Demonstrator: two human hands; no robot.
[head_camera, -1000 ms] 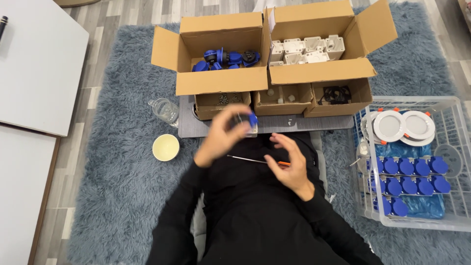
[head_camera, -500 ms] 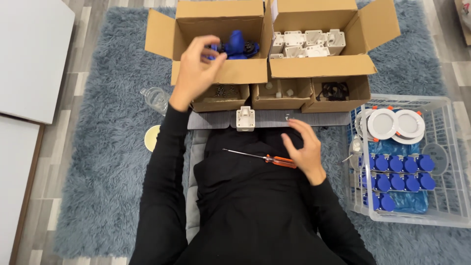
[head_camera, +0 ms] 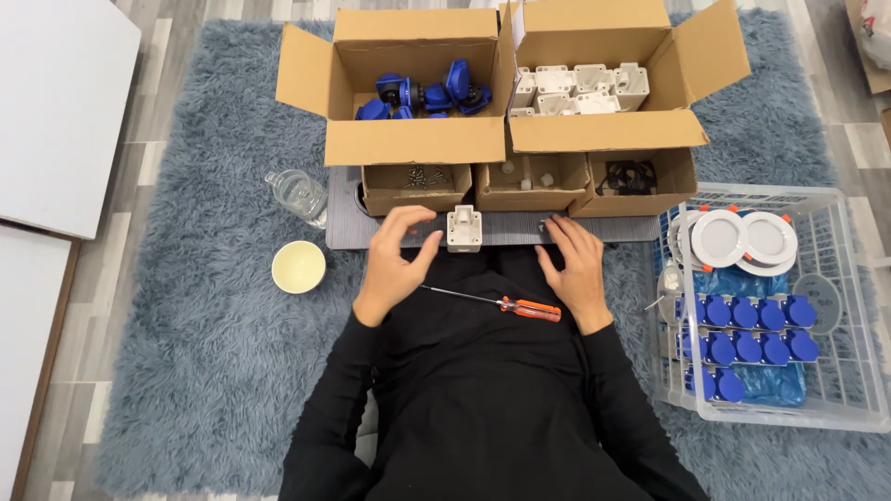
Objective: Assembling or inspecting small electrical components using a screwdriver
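Note:
A small white plastic housing (head_camera: 464,228) stands on the grey board (head_camera: 631,228) in front of me. My left hand (head_camera: 394,263) hovers just left of it with fingers spread, holding nothing. My right hand (head_camera: 576,269) rests flat on my lap, its fingertips at the board's edge, and is empty. A screwdriver with an orange handle (head_camera: 501,303) lies across my black-clad lap between the two hands. Beyond the board, one open cardboard box (head_camera: 413,144) holds blue parts (head_camera: 422,96), and another open box (head_camera: 594,132) holds white housings (head_camera: 571,90).
Three small cardboard trays (head_camera: 529,184) with screws and small parts line the board. A white wire basket (head_camera: 845,371) on the right holds blue caps and white round discs. A clear bottle (head_camera: 299,196) and cream bowl (head_camera: 299,267) sit on the shaggy blue rug. White panels lie far left.
My left hand came back from the box of blue parts and now hovers beside the white housing. My right hand slid forward off the screwdriver to the board's edge.

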